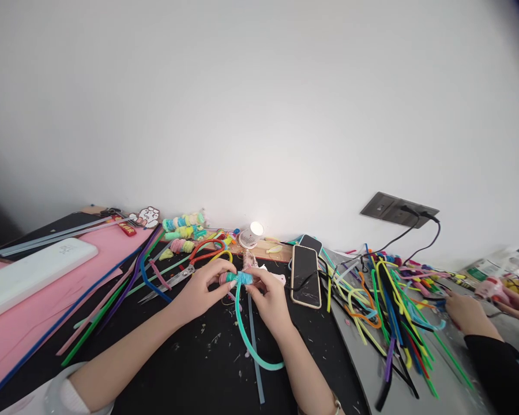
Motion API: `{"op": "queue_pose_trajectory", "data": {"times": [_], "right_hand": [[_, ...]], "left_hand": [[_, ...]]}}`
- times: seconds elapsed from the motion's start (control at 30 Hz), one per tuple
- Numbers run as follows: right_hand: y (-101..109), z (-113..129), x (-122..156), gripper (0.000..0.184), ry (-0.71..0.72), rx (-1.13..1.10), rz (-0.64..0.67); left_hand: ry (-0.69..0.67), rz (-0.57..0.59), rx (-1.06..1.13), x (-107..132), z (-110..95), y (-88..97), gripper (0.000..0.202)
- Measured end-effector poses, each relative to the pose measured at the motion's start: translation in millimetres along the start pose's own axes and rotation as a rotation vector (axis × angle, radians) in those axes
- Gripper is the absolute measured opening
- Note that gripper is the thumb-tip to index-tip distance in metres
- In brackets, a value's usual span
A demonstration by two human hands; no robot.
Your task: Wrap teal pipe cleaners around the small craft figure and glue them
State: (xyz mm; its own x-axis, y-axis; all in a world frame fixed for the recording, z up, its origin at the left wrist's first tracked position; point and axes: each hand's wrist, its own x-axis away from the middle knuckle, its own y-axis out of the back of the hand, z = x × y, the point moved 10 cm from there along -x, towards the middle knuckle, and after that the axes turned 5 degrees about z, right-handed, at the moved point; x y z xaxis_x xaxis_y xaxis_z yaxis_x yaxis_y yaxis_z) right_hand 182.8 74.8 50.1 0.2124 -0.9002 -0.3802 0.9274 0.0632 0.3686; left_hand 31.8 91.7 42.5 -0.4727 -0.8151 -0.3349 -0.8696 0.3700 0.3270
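Note:
Between my hands is a small striped coil of fuzzy pipe cleaner (pixel 244 278) in pink, green and light blue. My left hand (pixel 206 286) pinches its pink and green end. The fingers of my right hand (pixel 268 297) close on the light blue end. From the coil, a loose turquoise pipe cleaner (pixel 247 341) hangs down in a curve and bends toward my right wrist. A flat grey strip or stick (pixel 256 363) lies on the black table below it. Scissors (pixel 173 280) with red handles rest beyond my left hand.
Finished coils (pixel 182 221) stand by the wall near a lit lamp (pixel 254 231). A phone (pixel 305 276) lies to the right, beside a tangled pile of pipe cleaners (pixel 393 305). A white device (pixel 34 276) sits on pink sheets. Another person's hands (pixel 471 314) work at far right.

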Motion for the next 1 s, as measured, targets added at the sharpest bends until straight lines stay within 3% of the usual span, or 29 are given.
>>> {"op": "queue_pose_trajectory", "data": {"times": [0.47,1.0], "right_hand": [[-1.6,2.7,2.3,0.028,0.055,0.033,-0.008],[-2.2,7.1,4.9,0.03,0.117,0.086,-0.014]], "left_hand": [[0.015,0.026,-0.038,0.6,-0.8,-1.2,0.013],[0.01,0.046,0.092,-0.5,9.7,-4.5,0.012]]}}
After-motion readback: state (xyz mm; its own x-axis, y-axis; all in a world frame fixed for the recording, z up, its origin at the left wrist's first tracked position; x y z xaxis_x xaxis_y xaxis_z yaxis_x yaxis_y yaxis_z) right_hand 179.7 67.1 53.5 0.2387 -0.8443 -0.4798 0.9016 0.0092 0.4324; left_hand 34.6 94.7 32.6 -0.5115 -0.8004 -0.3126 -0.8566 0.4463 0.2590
